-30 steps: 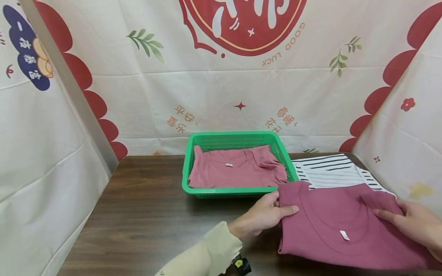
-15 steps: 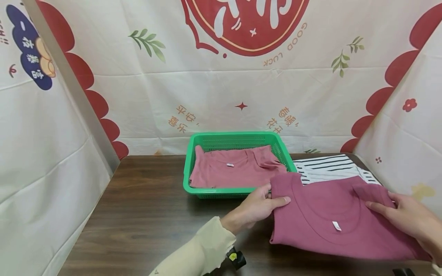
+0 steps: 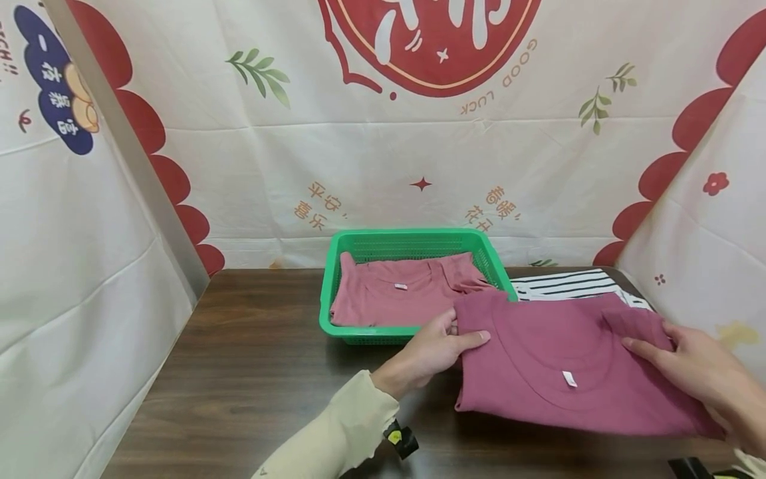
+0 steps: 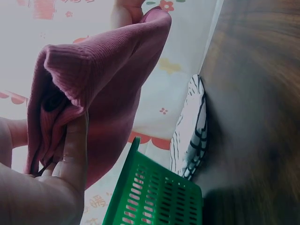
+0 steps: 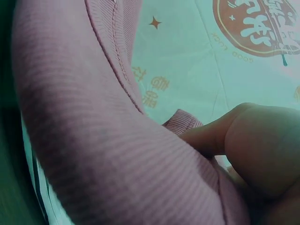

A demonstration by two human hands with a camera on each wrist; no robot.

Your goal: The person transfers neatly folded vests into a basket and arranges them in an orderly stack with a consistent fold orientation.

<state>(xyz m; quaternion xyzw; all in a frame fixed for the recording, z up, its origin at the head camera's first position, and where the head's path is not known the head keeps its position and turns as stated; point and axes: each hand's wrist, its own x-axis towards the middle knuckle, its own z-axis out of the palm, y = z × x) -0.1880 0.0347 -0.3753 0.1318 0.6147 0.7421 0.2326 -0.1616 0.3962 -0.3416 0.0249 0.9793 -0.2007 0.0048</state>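
Observation:
A folded dark pink shirt (image 3: 556, 372) with a white neck label hangs above the table, held between both hands. My left hand (image 3: 433, 349) grips its left edge, thumb on top and fingers beneath; in the left wrist view that hand (image 4: 51, 173) pinches the folded layers. At the opposite edge my right hand (image 3: 697, 359) holds the cloth the same way, its thumb (image 5: 211, 136) pressing the ribbed fabric in the right wrist view. Just behind the left hand stands a green basket (image 3: 328, 286) with another folded pink shirt (image 3: 389, 299) inside. The held shirt overlaps the basket's front right corner in the head view.
A striped white and black garment (image 3: 568, 285) lies on the brown wooden table (image 3: 251, 372) right of the basket, partly hidden by the held shirt. Printed white cloth (image 3: 383, 159) hangs at the back and on both sides.
Both hands have carried the held shirt left and slightly up in the head view, closer to the basket. Basket and the shirt inside it have stayed in place.

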